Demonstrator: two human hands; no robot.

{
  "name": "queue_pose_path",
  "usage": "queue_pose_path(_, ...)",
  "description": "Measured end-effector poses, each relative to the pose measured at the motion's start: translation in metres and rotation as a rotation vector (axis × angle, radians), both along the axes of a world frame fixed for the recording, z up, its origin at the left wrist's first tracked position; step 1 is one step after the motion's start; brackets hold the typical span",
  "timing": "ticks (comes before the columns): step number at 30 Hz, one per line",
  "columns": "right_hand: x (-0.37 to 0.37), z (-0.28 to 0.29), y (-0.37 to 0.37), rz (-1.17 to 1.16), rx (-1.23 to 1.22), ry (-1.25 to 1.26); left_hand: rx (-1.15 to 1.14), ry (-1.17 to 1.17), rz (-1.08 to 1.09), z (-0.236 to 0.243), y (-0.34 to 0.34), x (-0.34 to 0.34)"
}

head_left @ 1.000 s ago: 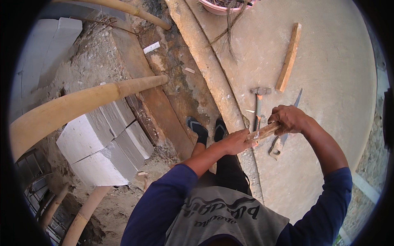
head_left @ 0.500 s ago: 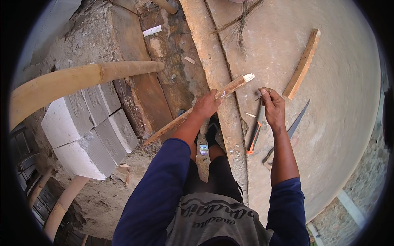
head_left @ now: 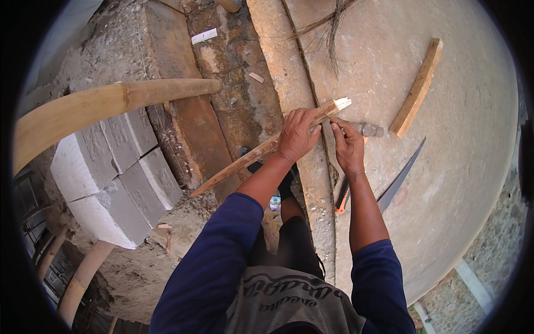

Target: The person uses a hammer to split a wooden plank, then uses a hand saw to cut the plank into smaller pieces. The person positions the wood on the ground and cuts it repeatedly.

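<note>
My left hand [head_left: 297,133] is closed round a long, narrow wooden stake [head_left: 236,167] near its pale, splintered end. The stake's pointed end slants down to the left. Just beside the splintered end, my right hand [head_left: 350,148] pinches its thumb and fingers together against the wood; whatever lies between them is too small to make out. A hammer with an orange and black handle [head_left: 343,199] lies on the concrete, partly hidden under my right hand, its head showing to the right. A handsaw [head_left: 401,173] rests beside my right forearm, which covers its handle.
A short wooden batten [head_left: 417,89] lies on the concrete slab [head_left: 467,167] at the far right. Pale blocks [head_left: 111,172] are stacked at left, beneath a bamboo pole [head_left: 72,108]. Dark strands [head_left: 332,30] hang at the top. A cracked ledge [head_left: 314,234] runs along the slab.
My right hand has moved left from above the hammer to the stake's splintered end, uncovering the hammer head. My left hand has slid a little along the stake toward that end.
</note>
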State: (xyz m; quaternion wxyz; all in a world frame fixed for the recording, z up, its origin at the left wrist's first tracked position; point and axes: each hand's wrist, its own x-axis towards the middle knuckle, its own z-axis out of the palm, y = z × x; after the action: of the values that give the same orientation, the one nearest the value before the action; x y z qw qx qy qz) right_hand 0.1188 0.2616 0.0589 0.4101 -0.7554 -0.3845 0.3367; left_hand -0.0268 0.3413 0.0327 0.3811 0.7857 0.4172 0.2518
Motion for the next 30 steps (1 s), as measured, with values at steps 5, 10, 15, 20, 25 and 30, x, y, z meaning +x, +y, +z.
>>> queue_pose_path(5, -0.004, -0.001, 0.012, 0.019, 0.102, -0.073, 0.035, -0.013, -0.095, -0.005, 0.01, 0.023)
queue_pose_path(10, -0.011, 0.02, 0.016, 0.033, -0.032, -0.372, 0.033, -0.134, -0.079, -0.023, 0.013, 0.032)
queue_pose_path(15, -0.012, 0.029, -0.063, -0.221, -0.408, -0.37, -0.05, -0.25, 0.028, -0.03, 0.016, 0.021)
queue_pose_path(20, -0.007, -0.005, -0.142, -0.241, -0.745, -0.247, -0.06, -0.266, -0.014, -0.029, 0.016, 0.026)
queue_pose_path(25, -0.002, -0.017, -0.145, -0.35, -0.649, -0.097, 0.009, -0.246, -0.037, -0.035, 0.016, 0.026)
queue_pose_path(30, 0.001, 0.011, -0.129, -0.369, -0.639, -0.062, 0.101, -0.171, -0.033, -0.032, 0.011, 0.029)
